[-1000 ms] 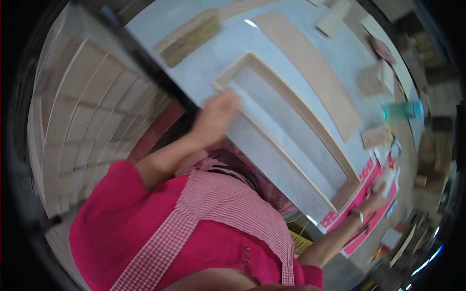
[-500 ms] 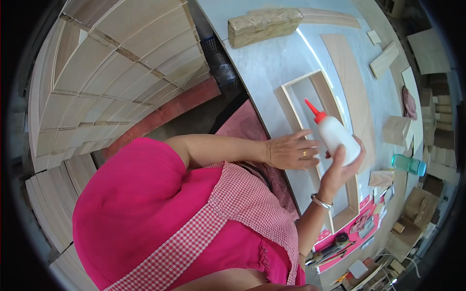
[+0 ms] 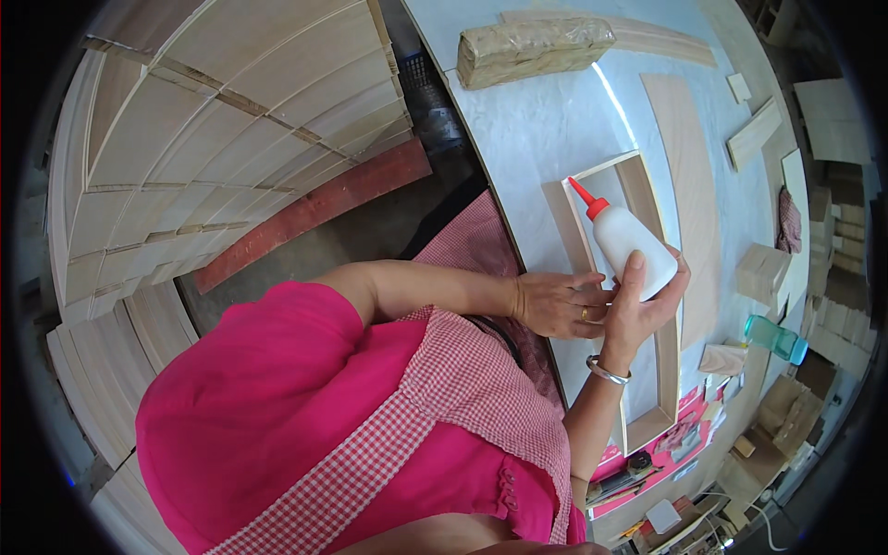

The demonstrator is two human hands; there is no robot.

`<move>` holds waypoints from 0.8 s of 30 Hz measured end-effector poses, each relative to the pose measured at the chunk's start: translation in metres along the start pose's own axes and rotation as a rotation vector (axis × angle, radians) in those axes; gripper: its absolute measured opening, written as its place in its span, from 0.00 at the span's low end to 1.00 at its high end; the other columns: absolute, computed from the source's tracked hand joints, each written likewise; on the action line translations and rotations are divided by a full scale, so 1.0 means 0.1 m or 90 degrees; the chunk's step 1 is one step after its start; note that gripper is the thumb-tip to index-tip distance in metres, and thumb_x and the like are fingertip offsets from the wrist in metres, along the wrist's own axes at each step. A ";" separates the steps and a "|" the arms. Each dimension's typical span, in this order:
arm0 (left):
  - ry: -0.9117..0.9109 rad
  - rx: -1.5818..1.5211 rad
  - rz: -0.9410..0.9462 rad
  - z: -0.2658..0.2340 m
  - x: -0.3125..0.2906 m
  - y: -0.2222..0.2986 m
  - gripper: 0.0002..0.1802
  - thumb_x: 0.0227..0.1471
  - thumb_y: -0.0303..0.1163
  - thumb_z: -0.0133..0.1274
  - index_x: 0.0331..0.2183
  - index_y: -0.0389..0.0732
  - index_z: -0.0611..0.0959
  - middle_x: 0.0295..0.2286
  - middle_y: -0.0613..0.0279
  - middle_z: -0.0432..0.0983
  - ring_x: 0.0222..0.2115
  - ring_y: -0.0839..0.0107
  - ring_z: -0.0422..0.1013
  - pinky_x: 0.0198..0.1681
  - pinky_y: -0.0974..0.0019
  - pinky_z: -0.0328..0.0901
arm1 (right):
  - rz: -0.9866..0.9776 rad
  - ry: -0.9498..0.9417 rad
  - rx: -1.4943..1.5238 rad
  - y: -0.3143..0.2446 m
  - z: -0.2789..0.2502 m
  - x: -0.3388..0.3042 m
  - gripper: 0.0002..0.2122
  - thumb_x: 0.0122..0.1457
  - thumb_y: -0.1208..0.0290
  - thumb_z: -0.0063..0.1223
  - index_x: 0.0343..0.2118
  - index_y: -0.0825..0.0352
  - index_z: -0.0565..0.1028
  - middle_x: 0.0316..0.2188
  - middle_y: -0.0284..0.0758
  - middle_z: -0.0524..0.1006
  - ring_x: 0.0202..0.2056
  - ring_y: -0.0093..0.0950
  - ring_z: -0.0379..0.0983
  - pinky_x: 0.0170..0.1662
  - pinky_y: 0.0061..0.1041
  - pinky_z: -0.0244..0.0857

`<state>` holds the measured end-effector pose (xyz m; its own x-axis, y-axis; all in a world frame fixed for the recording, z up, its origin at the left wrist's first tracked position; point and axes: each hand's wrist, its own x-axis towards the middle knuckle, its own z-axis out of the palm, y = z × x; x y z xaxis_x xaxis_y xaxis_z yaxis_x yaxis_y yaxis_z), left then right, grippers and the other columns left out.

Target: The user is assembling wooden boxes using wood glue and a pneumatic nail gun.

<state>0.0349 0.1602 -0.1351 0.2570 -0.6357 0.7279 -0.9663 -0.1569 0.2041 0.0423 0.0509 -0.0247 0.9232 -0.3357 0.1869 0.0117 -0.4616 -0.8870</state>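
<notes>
Workshop bench (image 3: 536, 139), pale and cluttered: right hand (image 3: 638, 310) clasps a white glue bottle (image 3: 632, 242), red nozzle pointing to 11 o'clock over a wooden frame (image 3: 647, 199); left hand (image 3: 560, 303) curls at its base. An oversqueeze could flood the frame.

— What's lying around the pale worktable (image 3: 546, 120)?
— Stacked light wooden panels (image 3: 213, 120) are leaning at the left, and a reddish plank (image 3: 314, 211) is lying on the grey floor (image 3: 370, 236).
— And light?
— Daylight is glaring off the tabletop.
</notes>
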 end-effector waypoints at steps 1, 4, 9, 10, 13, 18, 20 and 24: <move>0.003 0.002 0.002 -0.01 0.01 0.00 0.20 0.53 0.38 0.45 0.49 0.47 0.74 0.50 0.63 0.70 0.56 0.61 0.61 0.60 0.48 0.53 | -0.009 0.012 -0.011 0.00 0.00 0.01 0.21 0.56 0.66 0.62 0.47 0.71 0.66 0.40 0.39 0.71 0.40 0.28 0.70 0.43 0.27 0.67; 0.006 0.006 0.008 -0.02 0.03 -0.01 0.20 0.54 0.38 0.45 0.49 0.47 0.74 0.50 0.63 0.70 0.57 0.61 0.61 0.61 0.48 0.52 | -0.006 0.029 -0.013 -0.05 0.00 0.05 0.21 0.56 0.65 0.62 0.46 0.71 0.66 0.39 0.39 0.71 0.38 0.27 0.71 0.39 0.25 0.68; -0.008 0.036 0.009 0.00 0.02 0.00 0.21 0.55 0.39 0.44 0.51 0.49 0.73 0.53 0.63 0.67 0.58 0.63 0.59 0.61 0.49 0.51 | 0.018 0.058 -0.009 -0.06 0.01 0.15 0.21 0.56 0.64 0.62 0.45 0.71 0.67 0.37 0.39 0.72 0.32 0.25 0.72 0.31 0.22 0.69; -0.014 0.049 0.006 0.00 0.02 0.00 0.22 0.55 0.39 0.44 0.52 0.50 0.73 0.55 0.64 0.67 0.59 0.64 0.59 0.61 0.49 0.50 | 0.018 0.067 -0.017 -0.04 0.01 0.18 0.21 0.56 0.64 0.62 0.44 0.71 0.67 0.37 0.39 0.72 0.31 0.24 0.72 0.29 0.21 0.68; -0.011 0.056 0.000 0.01 0.02 0.01 0.22 0.56 0.40 0.43 0.53 0.51 0.72 0.55 0.64 0.65 0.60 0.65 0.57 0.63 0.49 0.47 | -0.046 0.124 -0.073 0.05 0.03 0.31 0.20 0.57 0.61 0.61 0.43 0.70 0.68 0.31 0.37 0.73 0.24 0.22 0.70 0.24 0.19 0.67; 0.031 0.044 0.000 0.01 0.04 0.01 0.23 0.54 0.37 0.43 0.52 0.49 0.73 0.53 0.61 0.68 0.60 0.62 0.57 0.61 0.52 0.51 | -0.050 0.163 -0.073 0.06 0.02 0.45 0.20 0.57 0.58 0.61 0.41 0.70 0.68 0.29 0.37 0.74 0.21 0.21 0.70 0.21 0.18 0.66; 0.017 0.064 0.001 0.00 0.03 0.02 0.23 0.55 0.38 0.42 0.53 0.50 0.73 0.54 0.62 0.66 0.61 0.64 0.56 0.63 0.52 0.45 | -0.079 0.184 -0.105 0.15 0.01 0.54 0.20 0.57 0.58 0.61 0.41 0.70 0.68 0.29 0.37 0.74 0.22 0.21 0.70 0.21 0.18 0.66; -0.019 0.100 -0.005 -0.03 0.03 0.02 0.23 0.57 0.40 0.41 0.55 0.53 0.71 0.57 0.65 0.63 0.62 0.67 0.54 0.66 0.51 0.33 | -0.138 0.226 -0.173 0.26 0.00 0.68 0.21 0.56 0.57 0.61 0.40 0.70 0.69 0.28 0.37 0.74 0.22 0.21 0.71 0.21 0.18 0.67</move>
<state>0.0335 0.1603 -0.1304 0.2655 -0.6560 0.7065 -0.9556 -0.2764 0.1025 0.1055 0.0158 -0.0352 0.7222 -0.4461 0.5286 0.0446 -0.7326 -0.6792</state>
